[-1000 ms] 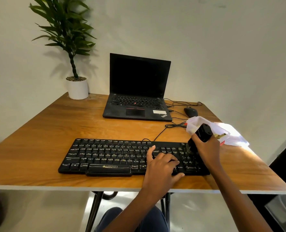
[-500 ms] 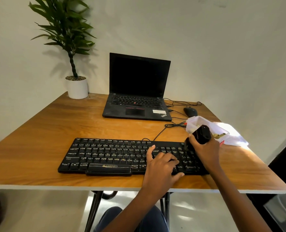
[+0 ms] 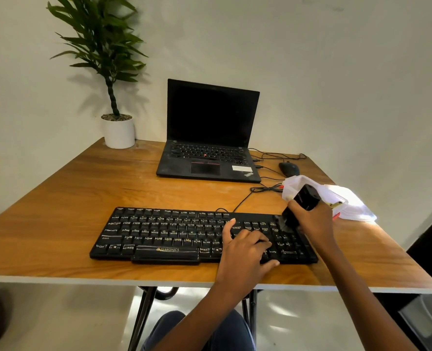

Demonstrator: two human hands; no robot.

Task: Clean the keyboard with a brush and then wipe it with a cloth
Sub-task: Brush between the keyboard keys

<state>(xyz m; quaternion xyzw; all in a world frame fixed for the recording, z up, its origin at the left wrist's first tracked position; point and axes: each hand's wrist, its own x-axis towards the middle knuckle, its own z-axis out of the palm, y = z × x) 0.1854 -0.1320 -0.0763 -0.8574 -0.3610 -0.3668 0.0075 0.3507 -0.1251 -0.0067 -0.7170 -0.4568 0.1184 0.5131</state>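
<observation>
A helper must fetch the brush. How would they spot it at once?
On the wooden table, find the black keyboard near the front edge. At its right end the right hand grips the brush: a chunky black handle tilted up, bristles on the keys, the only black thing held in a hand.

Left hand (image 3: 245, 253) palm-down with index finger outstretched; right hand (image 3: 313, 220) in a grip around the brush (image 3: 305, 198).

The right grip (image 3: 311, 221) holds a black brush (image 3: 306, 198) tilted, bristles on the right end of the keyboard (image 3: 164, 231). The left grip (image 3: 245, 252) rests on keys nearby, above the bench (image 3: 58, 211).
</observation>
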